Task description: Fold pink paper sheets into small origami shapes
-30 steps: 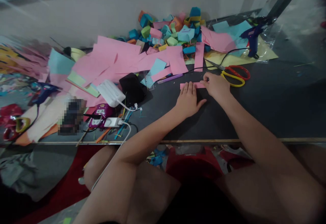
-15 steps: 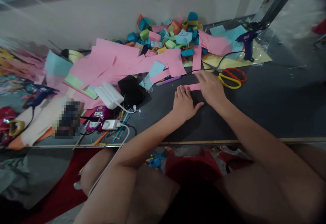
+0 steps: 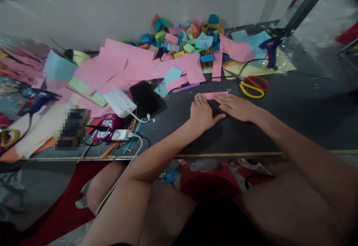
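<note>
Black garment (image 3: pixel 215 220) at lap; arms (image 3: pixel 165 151) bare, legs (image 3: pixel 100 188) bare.

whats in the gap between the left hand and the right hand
In the head view, part of the pink paper strip shows between the left hand and right hand, with dark tabletop below it.
</note>
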A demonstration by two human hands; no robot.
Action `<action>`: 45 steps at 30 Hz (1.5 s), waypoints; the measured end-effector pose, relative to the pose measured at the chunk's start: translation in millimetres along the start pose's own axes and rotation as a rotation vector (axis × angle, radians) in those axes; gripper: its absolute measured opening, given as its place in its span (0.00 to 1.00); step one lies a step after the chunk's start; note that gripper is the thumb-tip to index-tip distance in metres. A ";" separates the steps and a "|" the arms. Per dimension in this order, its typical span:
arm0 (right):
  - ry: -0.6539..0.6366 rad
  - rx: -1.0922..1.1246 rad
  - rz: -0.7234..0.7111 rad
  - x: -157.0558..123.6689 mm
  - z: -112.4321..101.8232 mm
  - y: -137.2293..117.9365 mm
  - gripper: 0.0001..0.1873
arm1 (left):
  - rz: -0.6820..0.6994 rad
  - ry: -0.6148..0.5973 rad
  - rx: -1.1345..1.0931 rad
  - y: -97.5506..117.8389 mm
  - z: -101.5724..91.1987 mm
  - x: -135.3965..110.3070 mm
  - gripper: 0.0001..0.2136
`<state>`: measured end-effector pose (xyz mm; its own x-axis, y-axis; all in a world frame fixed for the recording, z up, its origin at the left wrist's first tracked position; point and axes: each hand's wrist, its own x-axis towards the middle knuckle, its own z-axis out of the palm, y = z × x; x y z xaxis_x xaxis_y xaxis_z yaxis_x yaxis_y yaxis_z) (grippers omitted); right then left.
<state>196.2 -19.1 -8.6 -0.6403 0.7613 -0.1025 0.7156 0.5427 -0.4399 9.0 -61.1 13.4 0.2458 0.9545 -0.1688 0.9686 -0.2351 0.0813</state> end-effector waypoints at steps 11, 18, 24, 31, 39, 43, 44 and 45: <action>0.297 -0.292 0.225 2.9 -10.8 -5.9 0.21 | 0.344 0.350 -0.094 -55.9 3.8 47.4 0.12; 0.307 -0.475 -0.168 51.1 -2.7 -16.6 0.17 | 0.414 0.262 0.044 -73.7 4.7 58.2 0.15; 0.389 -0.432 -0.134 52.4 12.5 -10.6 0.15 | 0.522 0.318 0.006 -86.8 7.0 66.3 0.15; 0.393 -0.400 -0.109 58.1 8.1 -7.7 0.13 | 0.522 0.312 0.121 -90.9 8.3 75.0 0.15; 0.423 -0.482 -0.060 61.6 11.0 -18.4 0.16 | 0.560 0.496 0.127 -91.2 18.5 79.7 0.15; 0.565 -0.391 -0.086 58.0 9.0 -16.2 0.16 | 0.519 0.545 0.046 -93.2 22.4 80.0 0.15; 0.622 -0.352 -0.109 56.8 8.2 -16.2 0.15 | 0.510 0.563 0.026 -93.4 23.4 79.5 0.17; 0.680 -0.311 -0.131 55.7 7.5 -16.7 0.13 | 0.510 0.586 0.006 -93.2 24.5 78.8 0.18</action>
<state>146.5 11.6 -13.7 -0.4845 0.6801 0.5501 0.7558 0.6421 -0.1282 -61.0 31.5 -31.6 0.6027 0.6689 0.4353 0.7417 -0.6708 0.0038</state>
